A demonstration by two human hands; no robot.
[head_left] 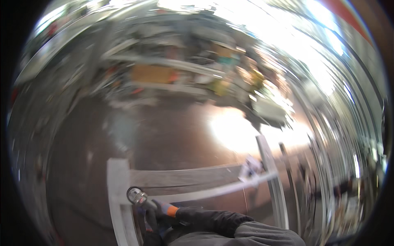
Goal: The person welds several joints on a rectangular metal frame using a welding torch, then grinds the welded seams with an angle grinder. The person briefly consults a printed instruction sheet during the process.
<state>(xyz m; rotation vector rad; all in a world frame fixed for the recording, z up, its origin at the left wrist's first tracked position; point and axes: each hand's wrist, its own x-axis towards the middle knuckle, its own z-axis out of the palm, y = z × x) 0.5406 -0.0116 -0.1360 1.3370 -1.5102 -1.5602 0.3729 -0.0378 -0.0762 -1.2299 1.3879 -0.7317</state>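
A power tool that looks like an angle grinder [138,197] has its round metal head at the inner left corner of a pale welded metal frame [118,180]. My right hand [163,208], in a grey glove with an orange cuff, reaches across from the right and closes around the tool just behind its head. Closer to my body, my left hand [151,221], in a dark glove, wraps the tool's body. Its fingers are partly hidden and blurred. Whether the disc touches the metal I cannot tell.
A crumpled white paper or rag [250,169] lies on the frame's right side. Beyond stretches a shiny brown floor [164,131]. Cluttered shelves with a cardboard box [152,74] stand at the back. Long metal bars [324,180] run along the right. Much is blurred.
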